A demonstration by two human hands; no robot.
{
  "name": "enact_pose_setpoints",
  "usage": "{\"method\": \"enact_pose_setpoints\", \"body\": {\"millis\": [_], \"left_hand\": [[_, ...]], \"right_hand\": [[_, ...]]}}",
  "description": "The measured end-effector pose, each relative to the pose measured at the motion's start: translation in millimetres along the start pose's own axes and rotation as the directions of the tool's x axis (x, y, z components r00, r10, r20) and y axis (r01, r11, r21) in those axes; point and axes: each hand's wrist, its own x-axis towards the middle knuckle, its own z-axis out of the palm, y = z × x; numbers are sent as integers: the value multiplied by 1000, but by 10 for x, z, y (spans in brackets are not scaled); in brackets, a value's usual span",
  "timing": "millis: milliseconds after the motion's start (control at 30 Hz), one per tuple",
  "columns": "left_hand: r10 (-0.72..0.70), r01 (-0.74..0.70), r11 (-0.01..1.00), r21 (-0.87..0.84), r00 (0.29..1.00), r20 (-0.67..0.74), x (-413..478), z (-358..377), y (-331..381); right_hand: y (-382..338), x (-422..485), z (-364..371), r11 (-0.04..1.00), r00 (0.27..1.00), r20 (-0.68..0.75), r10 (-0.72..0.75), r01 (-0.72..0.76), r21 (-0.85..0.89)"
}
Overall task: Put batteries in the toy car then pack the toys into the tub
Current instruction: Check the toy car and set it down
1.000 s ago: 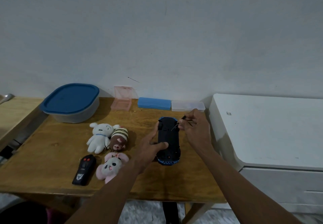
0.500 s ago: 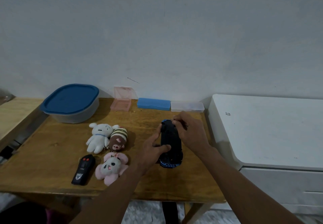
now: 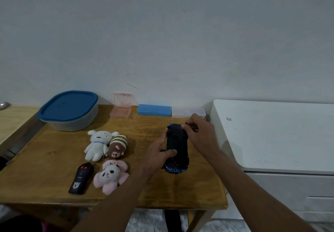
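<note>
A blue toy car (image 3: 176,147) lies upside down on the wooden table (image 3: 54,159), its black underside facing up. My left hand (image 3: 159,152) grips the car's left side, thumb across the underside. My right hand (image 3: 198,134) has curled fingers at the car's far right end; what they pinch is too small to tell. The tub (image 3: 68,111), with its blue lid on, stands at the back left. Three plush toys, a white one (image 3: 98,144), a brown striped one (image 3: 117,146) and a pink panda one (image 3: 110,175), lie left of the car. A black remote (image 3: 81,178) lies beside them.
Along the wall stand an open pink case (image 3: 121,108), a shut blue case (image 3: 154,110) and a clear case (image 3: 182,112). A white cabinet (image 3: 271,136) adjoins the table's right edge. A second wooden surface (image 3: 12,117) lies at the far left.
My right hand, which held a thin tool above the car's far end a second ago, has come down onto that end. The car has shifted slightly in my left hand's grip.
</note>
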Motion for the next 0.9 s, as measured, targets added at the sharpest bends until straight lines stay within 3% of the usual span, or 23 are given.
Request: {"method": "enact_pose_setpoints", "body": {"millis": [900], "left_hand": [[7, -7, 1000, 25, 999, 34, 35, 63, 1]], "right_hand": [[25, -54, -71, 992, 999, -11, -36, 34, -119]]}}
